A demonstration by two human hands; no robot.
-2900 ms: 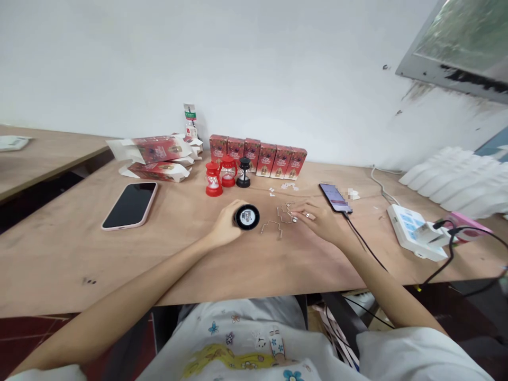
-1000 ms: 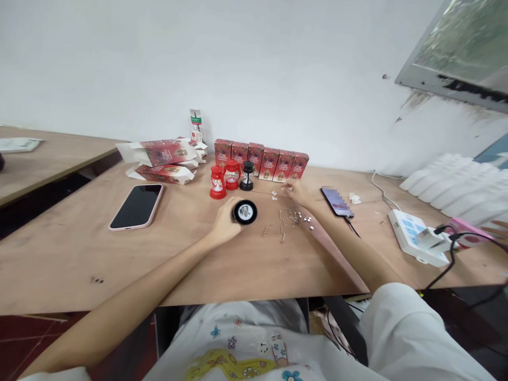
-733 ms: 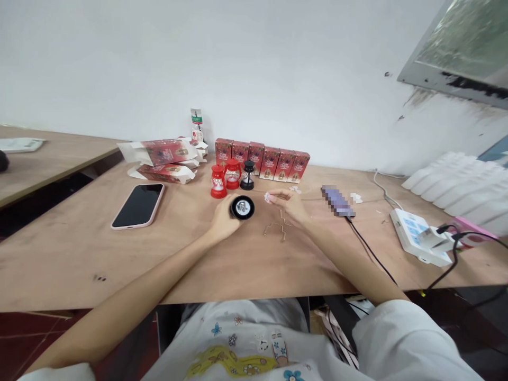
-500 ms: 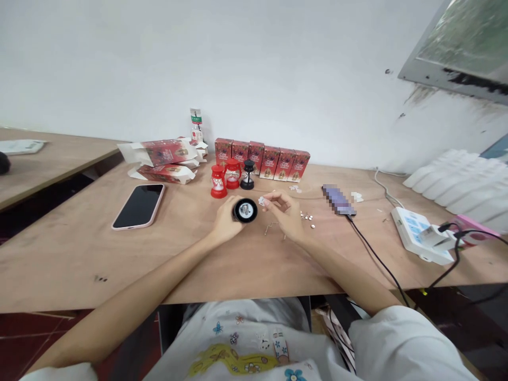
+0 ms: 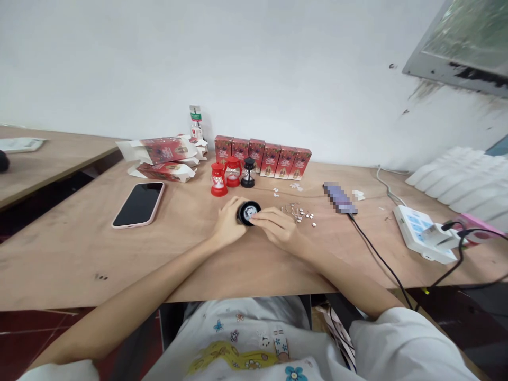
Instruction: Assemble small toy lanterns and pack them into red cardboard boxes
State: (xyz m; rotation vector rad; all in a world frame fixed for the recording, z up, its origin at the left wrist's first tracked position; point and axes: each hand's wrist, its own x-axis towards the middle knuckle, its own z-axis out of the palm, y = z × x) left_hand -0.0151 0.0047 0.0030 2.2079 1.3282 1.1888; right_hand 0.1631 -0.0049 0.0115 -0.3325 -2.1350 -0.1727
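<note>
My left hand (image 5: 230,219) is closed around a small black lantern (image 5: 241,216), tipped so its round open base faces me. Inside the rim lies a pale recess with small parts. My right hand (image 5: 278,227) reaches over with fingertips pinched together at this opening. A small white piece is mostly hidden under those fingertips. Two red lanterns (image 5: 218,180) and another black lantern (image 5: 248,173) stand upright just behind. Bent metal pieces and small shiny discs (image 5: 300,214) lie loose to the right, with small white pieces (image 5: 296,187) farther back.
Red printed boxes (image 5: 270,160) stand in a row by the wall. Opened cartons (image 5: 166,151) pile up at left, near a phone (image 5: 138,205). Another phone (image 5: 340,198) with a cable lies right, before a white power strip (image 5: 423,233) and stacked white cups or trays (image 5: 448,177).
My right hand has moved left, bringing the small white piece from beside the lantern to its open base. The left hand has tilted the lantern and shifted slightly right.
</note>
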